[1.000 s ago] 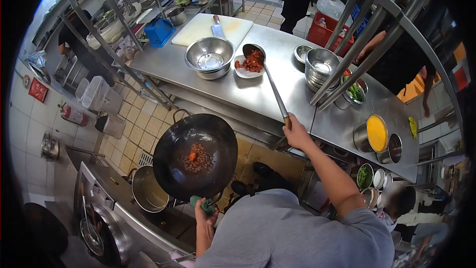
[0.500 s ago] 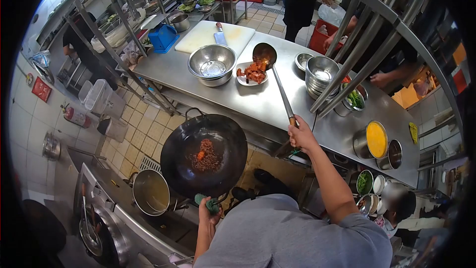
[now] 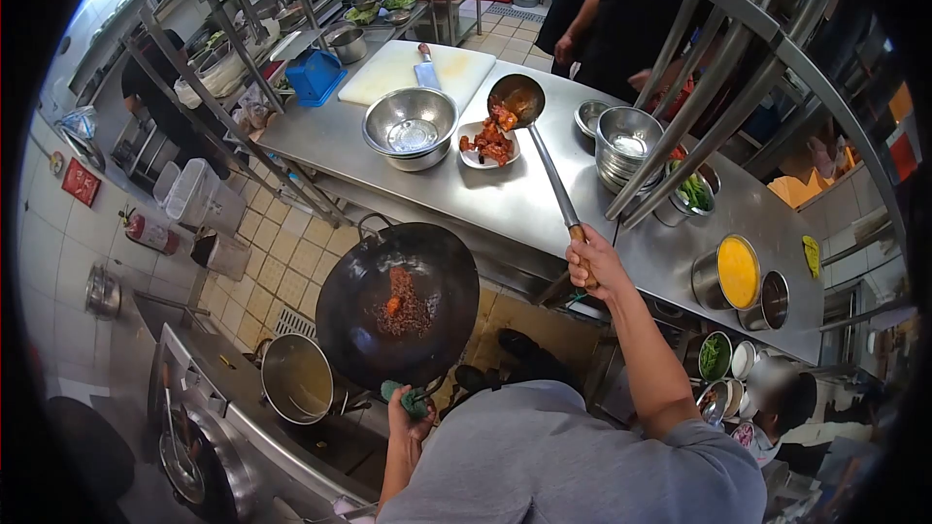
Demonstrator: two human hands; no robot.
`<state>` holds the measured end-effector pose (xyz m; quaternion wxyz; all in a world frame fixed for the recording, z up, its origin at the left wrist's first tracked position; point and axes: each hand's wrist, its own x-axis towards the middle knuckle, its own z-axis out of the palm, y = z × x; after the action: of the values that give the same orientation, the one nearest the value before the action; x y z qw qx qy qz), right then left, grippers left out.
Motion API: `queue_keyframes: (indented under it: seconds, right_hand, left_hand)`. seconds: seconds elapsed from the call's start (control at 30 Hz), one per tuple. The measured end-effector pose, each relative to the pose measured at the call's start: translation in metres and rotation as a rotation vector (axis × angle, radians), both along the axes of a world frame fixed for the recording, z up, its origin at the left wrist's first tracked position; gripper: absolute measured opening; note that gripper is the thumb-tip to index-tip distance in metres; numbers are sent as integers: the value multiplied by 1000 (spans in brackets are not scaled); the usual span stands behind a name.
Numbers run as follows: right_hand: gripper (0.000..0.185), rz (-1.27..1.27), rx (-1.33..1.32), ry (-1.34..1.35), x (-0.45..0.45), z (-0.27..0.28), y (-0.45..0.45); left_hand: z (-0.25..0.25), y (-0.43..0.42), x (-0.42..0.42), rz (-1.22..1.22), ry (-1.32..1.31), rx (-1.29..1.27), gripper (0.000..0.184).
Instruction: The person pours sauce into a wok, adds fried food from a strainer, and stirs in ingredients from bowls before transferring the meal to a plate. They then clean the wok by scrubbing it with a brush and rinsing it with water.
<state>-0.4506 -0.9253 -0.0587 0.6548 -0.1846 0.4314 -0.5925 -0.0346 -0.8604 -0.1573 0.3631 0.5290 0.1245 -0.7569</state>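
My right hand (image 3: 594, 260) is closed round the wooden handle of a long ladle (image 3: 555, 175). The ladle's bowl is over the back right rim of a small white dish (image 3: 478, 161), with some red-brown food pieces at its edge. More glossy pieces (image 3: 493, 146) lie in the dish. With a green cloth (image 3: 406, 398) in its grip, my left hand (image 3: 408, 421) holds the near handle of a black wok (image 3: 369, 272). Dark crumbs and a reddish lump (image 3: 393, 305) sit in the middle of the wok, which hangs beside the steel table.
Left of the dish are a steel bowl (image 3: 412, 122) and a cutting board (image 3: 374, 78) with a cleaver (image 3: 425, 70). Stacked bowls (image 3: 629, 134) and a pot of yellow liquid (image 3: 738, 272) stand to the right. A pot (image 3: 297, 378) is beside the wok. People stand behind the table.
The ladle has tilted from the dish to its back right edge, leaving most pieces in the dish. The wok has moved slightly right. A person in dark clothes has moved in behind the table.
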Motion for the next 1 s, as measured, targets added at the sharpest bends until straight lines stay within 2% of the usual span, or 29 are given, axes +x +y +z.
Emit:
queue_keyframes:
  seconds: [0.2, 0.37, 0.43, 0.57, 0.63, 0.67, 0.73, 0.77, 0.83, 0.87, 0.93, 1.0]
  right_hand:
    - [38, 68, 15, 101, 3, 19, 6]
    - [43, 101, 81, 208, 5, 8, 5]
    - [47, 110, 173, 352, 6, 3, 3]
    - [52, 145, 163, 514, 3, -7, 5]
    - [55, 138, 123, 799, 1, -20, 4]
    - [55, 140, 121, 802, -2, -28, 4]
    - [58, 46, -41, 1294, -4, -43, 4]
    - [58, 53, -45, 1296, -2, -36, 4]
    - [59, 45, 114, 673, 9, -11, 10]
    - [59, 44, 113, 676, 9, -8, 12]
    - [60, 20, 139, 476, 10, -5, 18]
    - [58, 6, 141, 500, 16, -10, 26]
  left_hand:
    - [1, -3, 0, 22, 11, -24, 21]
    - [5, -5, -6, 27, -7, -27, 23]
    - [3, -5, -5, 42, -13, -28, 23]
    - [-4, -4, -5, 30, -1, -37, 22]
    - [-5, -4, -6, 34, 10, -29, 21]
    - [-6, -4, -7, 37, 13, -30, 21]
    - [-8, -4, -7, 6, 33, -46, 21]
    - [-12, -5, -7, 14, 35, -46, 21]
    - [-19, -9, -8, 2, 12, -47, 22]
    - [-20, -11, -9, 1, 16, -48, 22]
    - [-20, -17, -13, 4, 8, -34, 22]
    - [-23, -16, -13, -4, 28, -44, 22]
